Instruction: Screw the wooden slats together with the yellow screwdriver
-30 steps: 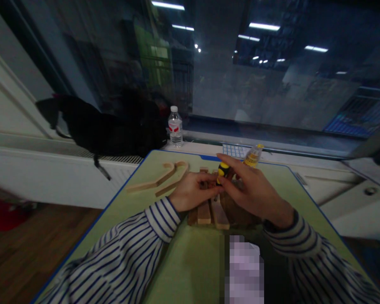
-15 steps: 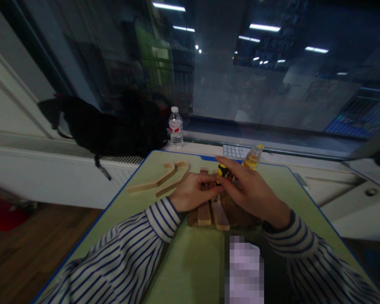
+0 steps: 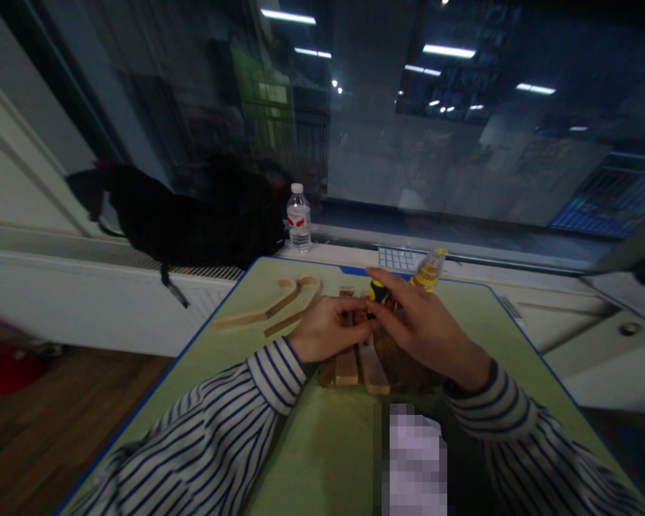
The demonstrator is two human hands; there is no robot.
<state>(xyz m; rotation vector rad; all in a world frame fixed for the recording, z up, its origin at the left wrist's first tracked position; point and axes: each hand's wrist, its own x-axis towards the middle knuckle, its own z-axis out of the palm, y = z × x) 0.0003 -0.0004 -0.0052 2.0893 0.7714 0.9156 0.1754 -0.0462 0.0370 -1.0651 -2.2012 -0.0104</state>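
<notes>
My right hand is closed round the black and yellow handle of a stubby screwdriver, which stands upright over the wooden pieces. Close beside it, the thumb and fingers of my left hand are pinched together at the handle's lower end; what they grip there is hidden. Two narrow wooden strips, a left strip and a right strip, lie side by side beneath my hands. Under them is a dark brown wooden board, partly covered by my right hand. The screwdriver's tip cannot be seen.
Two hook-shaped wooden pieces lie on the green table at left. A clear bottle with a yellow cap stands behind my right hand. On the sill are a water bottle and a black bag. A pixelated patch hides the front.
Both hands stay in nearly the same place around the screwdriver. The whole view has shifted very slightly; the wooden pieces have not visibly moved.
</notes>
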